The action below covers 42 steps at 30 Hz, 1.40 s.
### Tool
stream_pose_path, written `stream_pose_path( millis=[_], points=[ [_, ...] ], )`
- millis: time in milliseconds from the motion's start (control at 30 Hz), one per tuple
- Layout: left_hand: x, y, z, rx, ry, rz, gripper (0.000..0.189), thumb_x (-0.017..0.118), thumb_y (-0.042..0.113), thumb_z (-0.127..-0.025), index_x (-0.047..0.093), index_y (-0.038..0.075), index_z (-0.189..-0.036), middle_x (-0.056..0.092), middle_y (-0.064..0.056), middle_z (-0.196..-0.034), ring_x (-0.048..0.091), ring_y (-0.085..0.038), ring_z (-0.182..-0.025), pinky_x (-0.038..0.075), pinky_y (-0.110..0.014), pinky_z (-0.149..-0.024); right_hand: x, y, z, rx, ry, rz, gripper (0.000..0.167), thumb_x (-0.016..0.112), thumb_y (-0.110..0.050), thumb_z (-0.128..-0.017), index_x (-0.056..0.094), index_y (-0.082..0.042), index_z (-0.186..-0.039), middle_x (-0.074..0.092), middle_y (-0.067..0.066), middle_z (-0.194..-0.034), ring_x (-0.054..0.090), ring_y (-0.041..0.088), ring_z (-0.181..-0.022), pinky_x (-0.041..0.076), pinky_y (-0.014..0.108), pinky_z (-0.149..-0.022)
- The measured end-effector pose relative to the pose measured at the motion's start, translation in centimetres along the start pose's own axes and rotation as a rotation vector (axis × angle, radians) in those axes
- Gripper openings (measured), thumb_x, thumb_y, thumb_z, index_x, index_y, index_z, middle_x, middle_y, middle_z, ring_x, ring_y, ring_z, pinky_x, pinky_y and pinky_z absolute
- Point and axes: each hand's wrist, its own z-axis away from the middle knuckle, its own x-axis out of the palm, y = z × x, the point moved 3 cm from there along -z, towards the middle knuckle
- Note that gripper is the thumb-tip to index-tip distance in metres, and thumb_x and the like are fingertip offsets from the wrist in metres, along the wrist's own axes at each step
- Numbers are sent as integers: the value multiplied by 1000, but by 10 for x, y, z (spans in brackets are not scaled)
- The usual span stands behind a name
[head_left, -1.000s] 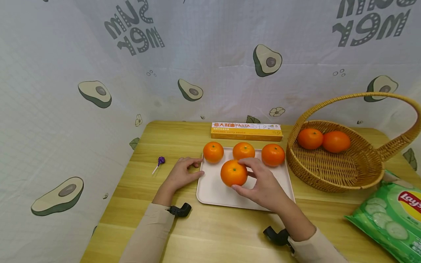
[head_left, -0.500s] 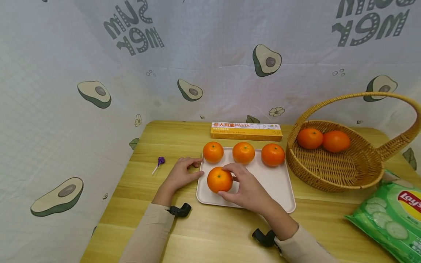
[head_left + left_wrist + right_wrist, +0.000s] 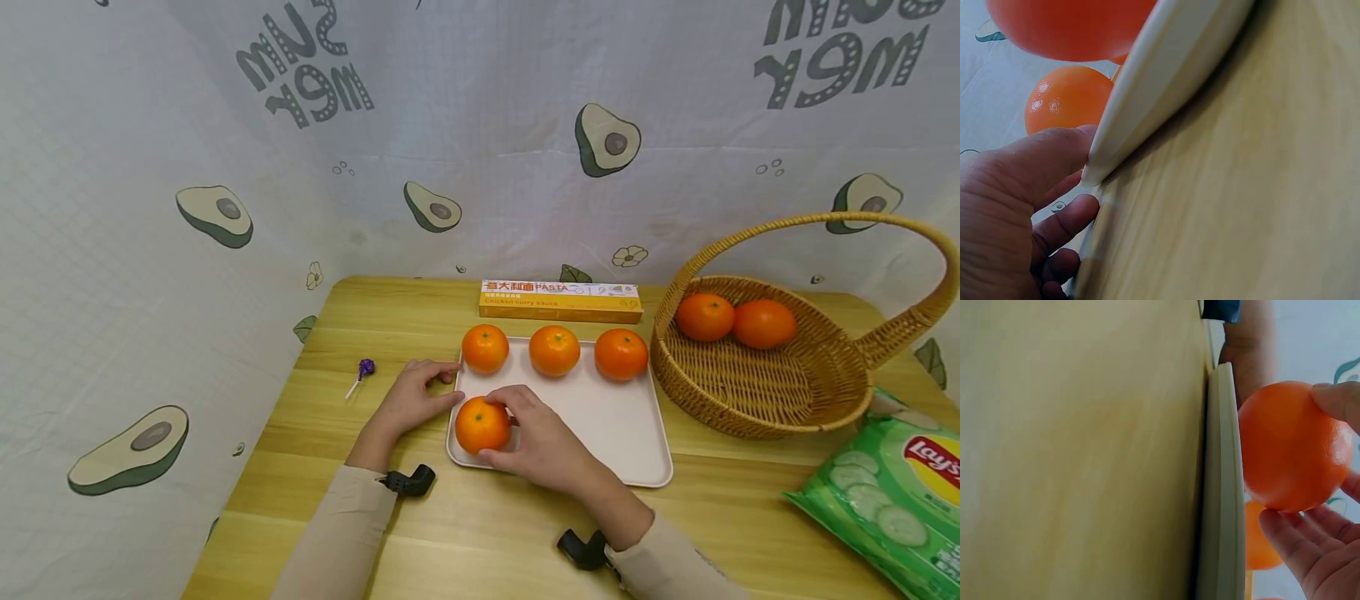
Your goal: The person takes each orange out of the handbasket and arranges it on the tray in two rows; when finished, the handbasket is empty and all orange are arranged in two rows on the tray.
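My right hand (image 3: 543, 446) grips an orange (image 3: 482, 426) between thumb and fingers at the near left corner of the white tray (image 3: 600, 425). In the right wrist view, this orange (image 3: 1294, 447) sits against or just above the tray's inner face; I cannot tell which. My left hand (image 3: 415, 396) rests at the tray's left edge, its thumb and fingertips touching or very near the rim. The left wrist view has the left hand (image 3: 1016, 194) with its thumb at the tray rim (image 3: 1129, 106). Along the tray's far side stand an orange (image 3: 485, 349), another orange (image 3: 554, 351) and a redder orange (image 3: 621, 354).
A wicker basket (image 3: 757, 400) with a tall handle holds two oranges, at the right. Behind the tray lies a pasta box (image 3: 560, 302). A purple lollipop (image 3: 365, 368) lies at the left, and a green Lay's chip bag (image 3: 877, 492) at the near right.
My right hand has carried the orange left and toward me, from the tray's middle to its near left corner. The left hand has stayed at the tray edge.
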Motion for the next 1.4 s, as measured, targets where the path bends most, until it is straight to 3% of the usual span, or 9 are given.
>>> stream_pose_path(
  millis=[533,1100,1400],
  points=[
    [2,-4,-1,-4,-2,1,45,80,37,-88,71,26,-131,67,9,-103,50,-14,-99,42,-34,-88,12,1,-3,35,-37,14,65,90,-31,-78,57,-16,-132,56,-2,-133,61,12,-113,55,35,-98],
    [2,-2,0,0,1,0,44,80,37,-88,71,25,-130,67,9,-103,51,-15,-100,42,-34,-87,7,-1,-3,48,-49,49,66,90,-35,-77,56,-21,-131,56,-5,-134,60,11,-108,54,37,-97],
    [2,-1,0,-6,2,6,44,81,34,-87,71,24,-129,66,8,-103,50,-15,-99,42,-35,-88,-7,-3,-1,26,-19,92,70,91,-36,-77,56,-17,-134,57,-4,-135,64,22,-110,55,41,-96]
  ],
)
